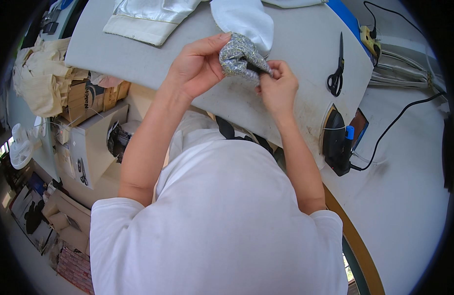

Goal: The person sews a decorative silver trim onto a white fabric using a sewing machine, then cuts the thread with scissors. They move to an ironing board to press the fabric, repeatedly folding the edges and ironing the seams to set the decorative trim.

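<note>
A crumpled piece of glittery silver fabric (235,55) is held up between my two hands, over the near part of the grey table (300,54). My left hand (201,68) pinches its upper left edge between thumb and fingers, palm turned toward the piece. At its lower right edge, my right hand (280,88) grips the fabric with closed fingers. Something dark shows in a fold beside the right fingertips; whether it is lining or a separate thing I cannot tell. Just beyond lies a shiny white rounded cloth piece (244,22), partly behind the silver fabric.
A shiny white garment (153,19) lies at the table's far left. Black scissors (336,73) rest on the right, with a black iron (333,140) and its cord nearer me. Cream cloth (45,73) covers a cardboard box (84,101) left of the table; a white fan (23,147) stands beyond.
</note>
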`<state>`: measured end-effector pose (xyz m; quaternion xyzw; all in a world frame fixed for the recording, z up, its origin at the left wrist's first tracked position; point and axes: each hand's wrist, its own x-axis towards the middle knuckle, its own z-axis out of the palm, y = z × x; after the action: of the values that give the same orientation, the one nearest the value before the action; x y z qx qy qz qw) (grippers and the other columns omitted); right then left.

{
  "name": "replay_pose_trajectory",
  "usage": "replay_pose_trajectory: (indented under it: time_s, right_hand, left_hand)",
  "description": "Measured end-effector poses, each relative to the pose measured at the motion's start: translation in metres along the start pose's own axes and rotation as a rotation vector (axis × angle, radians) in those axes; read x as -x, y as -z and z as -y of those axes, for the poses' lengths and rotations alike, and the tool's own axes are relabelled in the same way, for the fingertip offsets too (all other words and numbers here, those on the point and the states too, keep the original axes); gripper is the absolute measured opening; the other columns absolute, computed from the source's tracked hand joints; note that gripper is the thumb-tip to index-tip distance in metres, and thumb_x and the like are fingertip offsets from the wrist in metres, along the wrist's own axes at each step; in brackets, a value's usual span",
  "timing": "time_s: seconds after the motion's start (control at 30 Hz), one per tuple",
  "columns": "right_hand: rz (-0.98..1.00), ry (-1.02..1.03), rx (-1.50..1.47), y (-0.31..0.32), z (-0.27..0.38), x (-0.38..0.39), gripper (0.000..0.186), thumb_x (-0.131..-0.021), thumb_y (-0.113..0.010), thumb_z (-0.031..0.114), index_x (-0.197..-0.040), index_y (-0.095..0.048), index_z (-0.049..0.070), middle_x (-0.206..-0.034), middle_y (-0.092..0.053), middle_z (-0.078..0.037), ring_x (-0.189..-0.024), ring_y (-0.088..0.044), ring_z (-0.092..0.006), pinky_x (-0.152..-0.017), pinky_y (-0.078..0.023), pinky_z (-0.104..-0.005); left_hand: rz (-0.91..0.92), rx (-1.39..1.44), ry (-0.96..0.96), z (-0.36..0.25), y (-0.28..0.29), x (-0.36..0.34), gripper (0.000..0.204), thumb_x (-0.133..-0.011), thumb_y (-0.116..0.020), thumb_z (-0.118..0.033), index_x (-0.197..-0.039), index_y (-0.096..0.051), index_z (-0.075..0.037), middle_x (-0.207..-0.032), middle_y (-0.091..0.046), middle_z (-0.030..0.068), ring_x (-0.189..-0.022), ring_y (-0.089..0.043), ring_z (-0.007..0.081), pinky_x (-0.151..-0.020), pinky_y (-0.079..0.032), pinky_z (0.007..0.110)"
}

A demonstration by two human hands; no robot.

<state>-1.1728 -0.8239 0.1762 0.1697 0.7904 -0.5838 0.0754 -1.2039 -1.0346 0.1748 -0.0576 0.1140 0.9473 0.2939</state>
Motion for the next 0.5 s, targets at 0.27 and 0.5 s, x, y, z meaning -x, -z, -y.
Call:
replay_pose_trajectory:
  time_s: [0.27, 0.5]
  right_hand:
    - [0.04, 0.351, 0.466, -0.013, -0.018, -0.017, 0.013, -0.087, -0.059, 0.002, -0.09, -0.07, -0.006, -0.068, -0.07, -0.012, -0.056, -0.07, -0.0176, -0.051, -0.055, -0.0332]
    - [0.144, -0.092, 0.008, -0.019, -0.018, -0.018, 0.021, -0.087, -0.051, -0.005, -0.09, -0.072, -0.007, -0.07, -0.071, -0.013, -0.056, -0.07, -0.0175, -0.052, -0.058, -0.0312]
  left_hand:
    - [-0.447, -0.799, -0.3, 0.026, 0.017, 0.0, 0.026, -0.096, -0.07, -0.011, -0.117, -0.065, 0.002, -0.109, -0.071, 0.0078, -0.098, -0.067, 0.0153, -0.09, -0.053, 0.03]
    - [-0.736, -1.664, -0.192, 0.081, 0.022, 0.053, 0.018, -0.09, -0.077, -0.015, -0.095, -0.07, 0.001, -0.084, -0.07, 0.0129, -0.074, -0.066, 0.0186, -0.069, -0.053, 0.033]
